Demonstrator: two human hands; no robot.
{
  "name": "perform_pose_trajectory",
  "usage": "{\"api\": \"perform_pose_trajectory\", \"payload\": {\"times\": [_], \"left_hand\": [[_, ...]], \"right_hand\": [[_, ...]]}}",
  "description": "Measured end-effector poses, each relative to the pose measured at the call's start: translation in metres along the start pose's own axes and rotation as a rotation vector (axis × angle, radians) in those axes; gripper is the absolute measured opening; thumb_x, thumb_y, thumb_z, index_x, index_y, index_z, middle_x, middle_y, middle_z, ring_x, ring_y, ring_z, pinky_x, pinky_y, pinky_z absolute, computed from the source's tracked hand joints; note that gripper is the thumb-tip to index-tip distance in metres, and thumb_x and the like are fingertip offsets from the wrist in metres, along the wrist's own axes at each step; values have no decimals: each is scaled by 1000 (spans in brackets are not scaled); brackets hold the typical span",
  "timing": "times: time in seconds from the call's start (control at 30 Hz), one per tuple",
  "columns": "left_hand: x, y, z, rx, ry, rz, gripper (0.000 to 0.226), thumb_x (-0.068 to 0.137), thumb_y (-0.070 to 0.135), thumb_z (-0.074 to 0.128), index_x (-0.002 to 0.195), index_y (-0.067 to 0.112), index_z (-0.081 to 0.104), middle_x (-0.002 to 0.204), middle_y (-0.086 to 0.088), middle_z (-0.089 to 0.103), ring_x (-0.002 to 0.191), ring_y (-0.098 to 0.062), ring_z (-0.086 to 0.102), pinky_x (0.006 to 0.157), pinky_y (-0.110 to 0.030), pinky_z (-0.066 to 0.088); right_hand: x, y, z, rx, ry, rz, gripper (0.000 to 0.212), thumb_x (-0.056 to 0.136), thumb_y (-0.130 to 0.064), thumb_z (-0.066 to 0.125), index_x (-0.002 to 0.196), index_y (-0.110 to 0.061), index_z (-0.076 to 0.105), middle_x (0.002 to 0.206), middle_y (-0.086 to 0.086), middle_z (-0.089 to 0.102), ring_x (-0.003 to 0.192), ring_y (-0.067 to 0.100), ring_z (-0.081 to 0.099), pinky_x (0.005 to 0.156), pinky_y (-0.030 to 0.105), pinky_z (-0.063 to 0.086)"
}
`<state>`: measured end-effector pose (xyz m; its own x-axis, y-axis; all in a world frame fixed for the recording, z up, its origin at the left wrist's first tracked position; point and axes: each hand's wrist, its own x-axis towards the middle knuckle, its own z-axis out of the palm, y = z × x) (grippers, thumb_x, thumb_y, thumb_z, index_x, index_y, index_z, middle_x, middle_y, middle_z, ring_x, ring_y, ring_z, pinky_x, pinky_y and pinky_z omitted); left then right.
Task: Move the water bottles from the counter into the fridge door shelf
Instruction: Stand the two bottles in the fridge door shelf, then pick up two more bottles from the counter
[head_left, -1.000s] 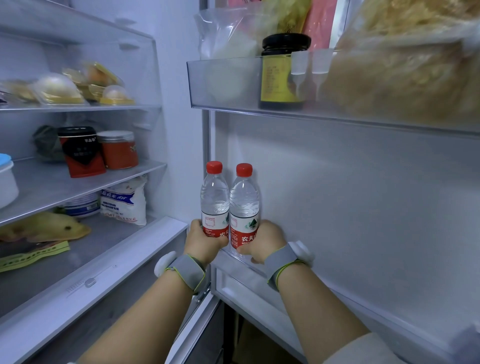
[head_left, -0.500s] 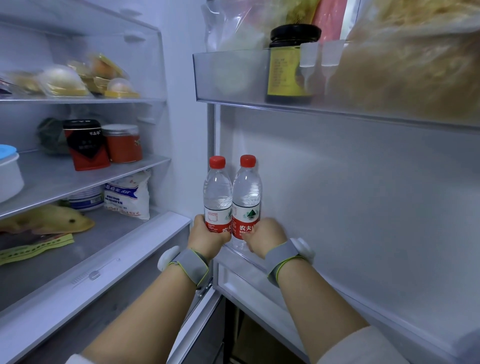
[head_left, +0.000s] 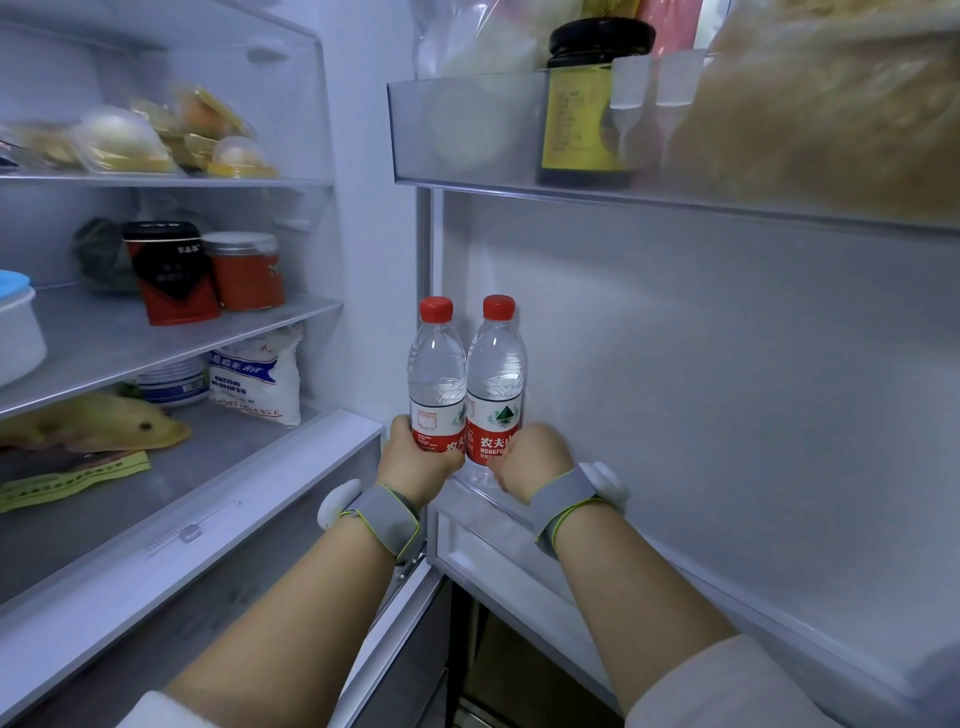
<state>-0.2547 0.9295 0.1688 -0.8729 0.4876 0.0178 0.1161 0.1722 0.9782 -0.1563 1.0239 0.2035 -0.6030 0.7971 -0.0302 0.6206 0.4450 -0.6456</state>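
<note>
Red caps top the two clear water bottles we hold upright, side by side and touching, at the inner end of the lower door shelf (head_left: 470, 512). Our left hand (head_left: 418, 460) is wrapped around the base of the left bottle (head_left: 436, 374), fingers closed over its red label. Our right hand (head_left: 530, 460) grips the right bottle (head_left: 494, 374) the same way, low on the label. We cannot tell whether either bottle stands on the shelf floor; our hands hide their bottoms.

Both wrists carry grey bands edged in green, each with a white round unit: the left band (head_left: 382, 517) and the right band (head_left: 569, 496). Pale sleeves show at the bottom edge.

Above, the upper door bin (head_left: 467, 130) holds a dark-lidded jar (head_left: 589, 104) with a yellow label, between plastic bags, with a large tan bag to the right.

To the left, the fridge's glass shelves are stocked. On the middle one a red-and-black tin (head_left: 171, 273) stands just beside a red jar (head_left: 244, 270), with a blue-lidded white tub (head_left: 15, 327) near the frame's edge. Wrapped yellow pastries (head_left: 156, 137) sit on the top shelf. Lower down lie a white sack (head_left: 257, 371) with blue print, a stack of bowls (head_left: 171, 382) and a yellow fish-shaped item (head_left: 93, 423).
</note>
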Motion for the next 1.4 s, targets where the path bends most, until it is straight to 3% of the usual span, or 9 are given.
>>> {"api": "perform_pose_trajectory", "payload": {"times": [0.1, 0.17, 0.37, 0.47, 0.53, 0.67, 1.03, 1.17, 1.4], "left_hand": [[-5, 0, -1, -34, 15, -1, 67, 74, 10, 81, 129, 16, 44, 117, -4, 59, 101, -26, 59, 89, -36, 51], [-11, -1, -1, -48, 26, 29, 73, 74, 13, 82, 134, 15, 42, 119, -3, 60, 102, -24, 60, 90, -36, 51], [-40, 13, -12, 21, 61, 109, 85, 74, 25, 83, 144, 17, 36, 121, 2, 57, 112, -18, 56, 100, -37, 47], [-71, 23, -29, 121, 32, 183, 50, 80, 22, 78, 123, 23, 52, 116, 8, 57, 111, -10, 52, 89, -14, 44], [-93, 23, -44, 154, 5, 212, 41, 82, 17, 76, 118, 22, 58, 116, 8, 62, 112, -9, 56, 91, -14, 45], [-145, 9, -88, 121, -22, 202, 29, 80, 16, 76, 107, 21, 67, 113, -3, 71, 110, -18, 65, 102, -37, 50], [-333, -80, -251, -34, 193, -15, 39, 75, -3, 63, 114, -8, 58, 109, -33, 64, 95, -20, 64, 90, -32, 54], [-412, -113, -320, -77, 323, -83, 39, 75, -12, 54, 113, -6, 60, 105, -26, 68, 89, -14, 68, 78, -19, 54], [-573, -169, -467, -133, 707, -241, 31, 86, -13, 57, 107, 7, 67, 107, -18, 71, 95, -19, 68, 83, -20, 54]], "right_hand": [[0, 1, -1, -139, -19, -57, 22, 91, -23, 55, 103, -11, 69, 105, 12, 68, 97, 30, 63, 78, 27, 53], [-3, 2, -3, -232, -19, -100, 31, 93, -23, 50, 116, -10, 68, 120, 9, 68, 109, 28, 63, 97, 32, 50], [-22, -6, -24, -278, 96, -259, 14, 91, -17, 56, 79, -13, 61, 99, 13, 68, 94, 31, 64, 70, 25, 41], [-44, -12, -25, -179, 167, -420, 16, 88, -21, 59, 76, -12, 61, 90, 11, 68, 87, 31, 63, 68, 29, 46], [-65, -14, -17, -70, 147, -546, 16, 87, -23, 61, 77, -11, 64, 84, 9, 69, 82, 29, 63, 70, 34, 52], [-110, -17, 14, 107, -21, -703, 16, 86, -24, 65, 76, -13, 68, 74, 2, 67, 72, 20, 62, 65, 33, 51], [-298, -68, 149, 197, -553, -888, 12, 83, -21, 70, 74, -14, 72, 66, -4, 66, 65, 14, 61, 61, 28, 46], [-385, -98, 200, 256, -772, -852, 11, 82, -20, 71, 73, -15, 71, 66, 1, 70, 65, 19, 67, 64, 32, 53], [-566, -169, 297, 215, -1101, -903, 21, 82, -10, 70, 65, -21, 66, 66, 2, 70, 71, 25, 72, 72, 42, 56]]}}
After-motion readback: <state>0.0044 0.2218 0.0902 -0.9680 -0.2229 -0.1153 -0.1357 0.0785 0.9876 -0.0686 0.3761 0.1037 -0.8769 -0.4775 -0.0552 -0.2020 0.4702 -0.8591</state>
